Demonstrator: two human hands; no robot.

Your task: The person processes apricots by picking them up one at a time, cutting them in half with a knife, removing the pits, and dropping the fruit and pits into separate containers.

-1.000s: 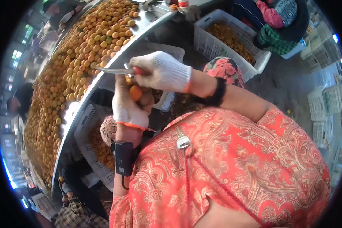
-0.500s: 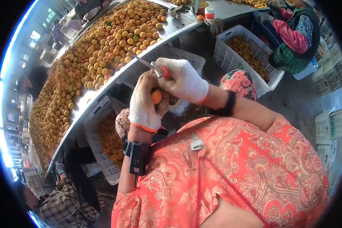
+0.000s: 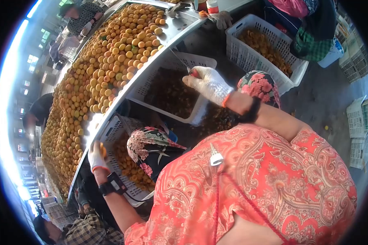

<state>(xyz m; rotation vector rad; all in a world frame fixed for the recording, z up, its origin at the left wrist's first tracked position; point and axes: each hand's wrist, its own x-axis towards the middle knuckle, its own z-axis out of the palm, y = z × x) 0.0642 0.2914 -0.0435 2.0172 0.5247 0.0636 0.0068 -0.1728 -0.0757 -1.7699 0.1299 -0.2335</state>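
My right hand (image 3: 210, 85), in a white knit glove, is closed around the red handle of a knife (image 3: 181, 60). Its thin blade points up and left over a white crate (image 3: 191, 119) of dark, pit-like scraps. Off to the left, my left hand (image 3: 96, 158), gloved too, curls around an orange apricot (image 3: 104, 151), partly hidden by the fingers. That hand is between the metal table edge and a crate (image 3: 115, 130) of opened apricot pieces. A large heap of whole apricots (image 3: 106, 67) covers the table beyond.
Another white crate (image 3: 237, 53) with apricot pieces stands at the upper right, beside a seated person (image 3: 314, 36). More people sit or stand along the table's far side and at the lower left. Stacked crates (image 3: 357, 130) line the right. Scraps lie on the floor.
My hands have parted: the left has moved down and left to the crate with the apricot, while the right has shifted slightly right and down, still gripping the knife.
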